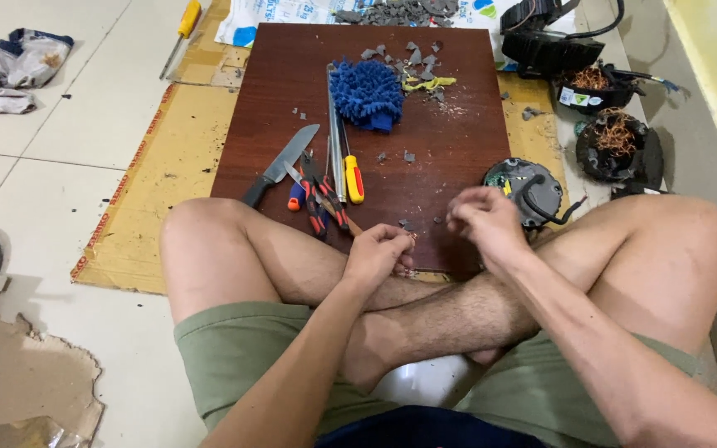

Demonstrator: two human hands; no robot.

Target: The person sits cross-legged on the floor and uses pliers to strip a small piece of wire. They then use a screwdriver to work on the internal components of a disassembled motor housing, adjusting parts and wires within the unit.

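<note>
I sit cross-legged on the floor before a dark brown wooden board (441,124). My left hand (379,253) is curled near the board's front edge, its fingers pinched on something small and coppery, too small to name. My right hand (483,217) is raised a little higher to the right, fingers bent and pinched together; what it holds is unclear. Just behind my right hand lies a round black motor part (529,187) with a green circuit board and black wires.
On the board lie a knife (284,162), pliers (319,195), a yellow-handled screwdriver (350,170), a blue microfibre mitt (367,91) and grey scraps. Copper-wound motor pieces (620,145) sit at right. Cardboard (159,174) lies under the board; another screwdriver (180,33) lies far left.
</note>
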